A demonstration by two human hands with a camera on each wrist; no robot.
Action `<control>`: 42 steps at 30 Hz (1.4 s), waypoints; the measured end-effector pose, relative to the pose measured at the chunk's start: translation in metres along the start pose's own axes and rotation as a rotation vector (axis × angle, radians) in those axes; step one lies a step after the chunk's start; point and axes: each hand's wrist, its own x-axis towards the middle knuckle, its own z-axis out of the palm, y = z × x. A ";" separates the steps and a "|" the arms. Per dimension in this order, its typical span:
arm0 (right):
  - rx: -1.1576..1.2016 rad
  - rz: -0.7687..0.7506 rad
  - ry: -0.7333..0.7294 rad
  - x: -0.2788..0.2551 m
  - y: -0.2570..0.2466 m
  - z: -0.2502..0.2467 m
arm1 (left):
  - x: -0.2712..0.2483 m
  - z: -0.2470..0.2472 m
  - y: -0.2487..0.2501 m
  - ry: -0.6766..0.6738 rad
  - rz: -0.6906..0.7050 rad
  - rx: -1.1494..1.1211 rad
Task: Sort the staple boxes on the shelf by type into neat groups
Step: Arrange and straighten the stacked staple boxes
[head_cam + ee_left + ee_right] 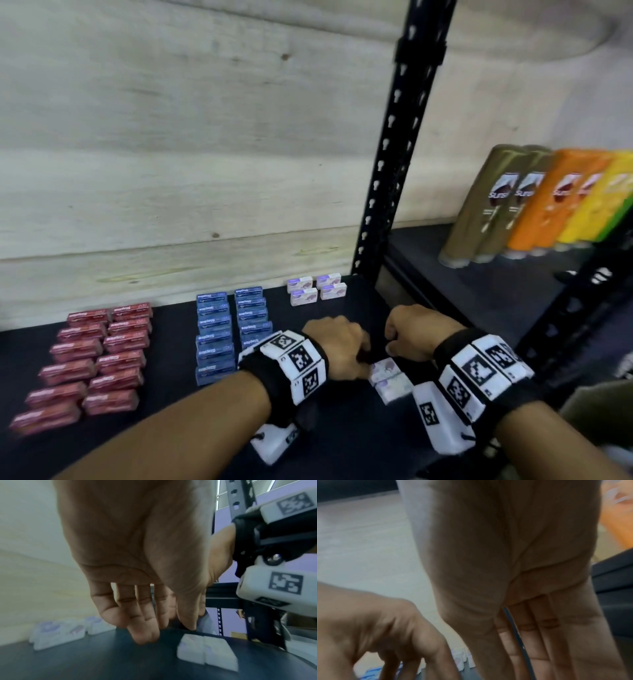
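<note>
Head view: black shelf (171,428) against pale wood wall (171,137); left hand (334,346) and right hand (416,330) relaxed, holding nothing.

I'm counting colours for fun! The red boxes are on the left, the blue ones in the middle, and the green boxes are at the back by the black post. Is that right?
Almost. The boxes at the back by the black post are white, not green; the head view shows it. The red boxes are on the left and the blue ones in the middle, as you said.
</note>
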 end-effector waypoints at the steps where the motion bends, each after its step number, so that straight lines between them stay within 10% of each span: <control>1: 0.000 0.017 -0.006 -0.005 0.001 0.004 | -0.001 0.004 0.005 -0.017 0.028 -0.010; 42: 0.061 -0.042 -0.120 -0.025 0.002 0.019 | -0.068 0.028 -0.036 0.052 -0.003 -0.160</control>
